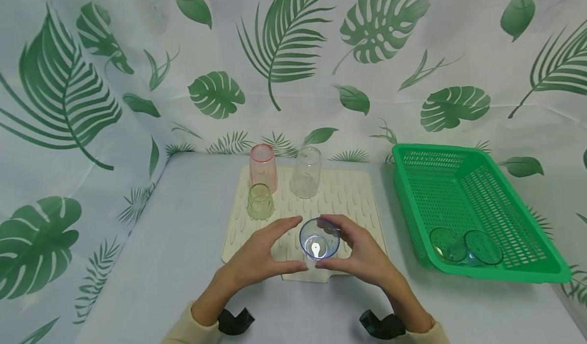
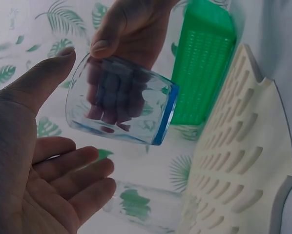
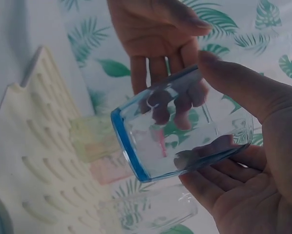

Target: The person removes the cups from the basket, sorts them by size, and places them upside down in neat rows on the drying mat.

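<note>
Your right hand [image 1: 365, 251] pinches a blue-edged glass [image 1: 317, 237]; your left hand [image 1: 254, 255], spread open alongside, holds nothing. Apparent step: positioning; next move needs steady grip.

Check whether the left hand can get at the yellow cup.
Probably yes: the left hand holds nothing, and the yellow cup stands just beyond it on the mat, with nothing visible between.

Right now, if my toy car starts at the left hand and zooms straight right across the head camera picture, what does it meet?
Left hand → blue-rimmed cup → right hand → green basket.
</note>
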`<action>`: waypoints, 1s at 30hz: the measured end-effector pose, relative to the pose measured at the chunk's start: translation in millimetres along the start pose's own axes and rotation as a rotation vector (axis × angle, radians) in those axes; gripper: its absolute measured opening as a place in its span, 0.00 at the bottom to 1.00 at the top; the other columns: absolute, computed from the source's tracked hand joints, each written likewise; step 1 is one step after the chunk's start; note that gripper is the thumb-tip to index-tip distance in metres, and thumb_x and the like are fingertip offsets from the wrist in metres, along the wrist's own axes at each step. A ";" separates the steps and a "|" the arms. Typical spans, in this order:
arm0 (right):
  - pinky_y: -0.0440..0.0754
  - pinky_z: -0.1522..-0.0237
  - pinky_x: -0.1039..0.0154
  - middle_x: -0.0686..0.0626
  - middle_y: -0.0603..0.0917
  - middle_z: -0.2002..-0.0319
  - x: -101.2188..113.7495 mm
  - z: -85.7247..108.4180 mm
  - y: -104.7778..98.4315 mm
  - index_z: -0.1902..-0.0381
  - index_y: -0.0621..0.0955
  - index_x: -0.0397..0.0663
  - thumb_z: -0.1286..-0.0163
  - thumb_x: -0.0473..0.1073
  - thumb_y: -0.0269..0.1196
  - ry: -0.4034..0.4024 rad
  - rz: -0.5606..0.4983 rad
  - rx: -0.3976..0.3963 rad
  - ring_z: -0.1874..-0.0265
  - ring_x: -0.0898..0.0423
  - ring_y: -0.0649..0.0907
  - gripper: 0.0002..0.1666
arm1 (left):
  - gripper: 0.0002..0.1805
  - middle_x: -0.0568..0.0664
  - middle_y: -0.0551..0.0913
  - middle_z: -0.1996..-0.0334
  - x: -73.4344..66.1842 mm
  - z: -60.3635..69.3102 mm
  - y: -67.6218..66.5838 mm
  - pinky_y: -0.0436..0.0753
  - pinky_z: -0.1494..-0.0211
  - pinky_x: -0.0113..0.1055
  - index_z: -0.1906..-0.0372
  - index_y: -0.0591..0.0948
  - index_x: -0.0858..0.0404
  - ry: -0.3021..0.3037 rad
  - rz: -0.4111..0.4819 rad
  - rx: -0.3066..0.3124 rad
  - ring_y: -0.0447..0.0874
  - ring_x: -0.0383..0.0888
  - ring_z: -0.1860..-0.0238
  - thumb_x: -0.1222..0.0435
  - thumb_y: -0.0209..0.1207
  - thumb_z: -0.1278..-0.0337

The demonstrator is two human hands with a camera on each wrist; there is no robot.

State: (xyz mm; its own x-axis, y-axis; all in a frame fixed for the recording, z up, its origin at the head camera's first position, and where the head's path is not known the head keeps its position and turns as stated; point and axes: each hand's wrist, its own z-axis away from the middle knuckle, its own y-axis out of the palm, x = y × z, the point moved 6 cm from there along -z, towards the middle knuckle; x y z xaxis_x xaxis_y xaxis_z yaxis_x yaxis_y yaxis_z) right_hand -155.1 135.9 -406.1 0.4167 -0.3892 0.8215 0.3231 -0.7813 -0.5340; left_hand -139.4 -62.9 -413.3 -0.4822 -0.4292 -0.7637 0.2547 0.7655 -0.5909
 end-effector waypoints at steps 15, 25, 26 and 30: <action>0.82 0.37 0.60 0.47 0.80 0.41 6.7 -1.3 12.5 0.32 0.72 0.50 0.56 0.41 0.82 -0.097 -0.076 0.038 0.44 0.53 0.82 0.52 | 0.46 0.45 0.79 0.37 -4.0 -0.5 3.5 0.83 0.37 0.35 0.28 0.69 0.57 0.052 0.046 -0.006 0.80 0.40 0.40 0.50 0.75 0.52; 0.83 0.40 0.65 0.43 0.79 0.41 8.4 -1.5 18.3 0.31 0.70 0.46 0.58 0.42 0.82 -0.169 -0.127 0.026 0.43 0.53 0.82 0.55 | 0.47 0.46 0.79 0.41 -5.9 -0.7 2.1 0.85 0.44 0.32 0.29 0.70 0.59 0.135 0.057 -0.043 0.81 0.42 0.45 0.53 0.78 0.56; 0.83 0.40 0.65 0.43 0.79 0.41 8.3 -1.4 18.9 0.31 0.70 0.46 0.58 0.42 0.82 -0.167 -0.131 0.027 0.43 0.54 0.82 0.55 | 0.46 0.46 0.79 0.41 -6.5 -0.6 1.8 0.85 0.45 0.32 0.30 0.70 0.59 0.144 0.055 -0.048 0.81 0.42 0.45 0.53 0.78 0.56; 0.81 0.38 0.68 0.44 0.79 0.40 7.4 -1.2 20.0 0.30 0.70 0.48 0.57 0.44 0.82 -0.145 -0.148 0.037 0.41 0.59 0.80 0.55 | 0.44 0.47 0.79 0.43 -8.4 -0.1 0.4 0.85 0.47 0.30 0.33 0.72 0.60 0.158 0.054 -0.062 0.81 0.41 0.47 0.53 0.78 0.57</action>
State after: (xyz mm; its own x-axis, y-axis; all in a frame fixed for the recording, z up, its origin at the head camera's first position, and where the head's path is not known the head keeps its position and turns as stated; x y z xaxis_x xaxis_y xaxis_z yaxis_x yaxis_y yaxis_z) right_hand -146.6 116.7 -410.5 0.4798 -0.1952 0.8554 0.4200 -0.8049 -0.4192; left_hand -135.3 -59.0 -407.2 -0.5961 -0.3100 -0.7406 0.2338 0.8155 -0.5295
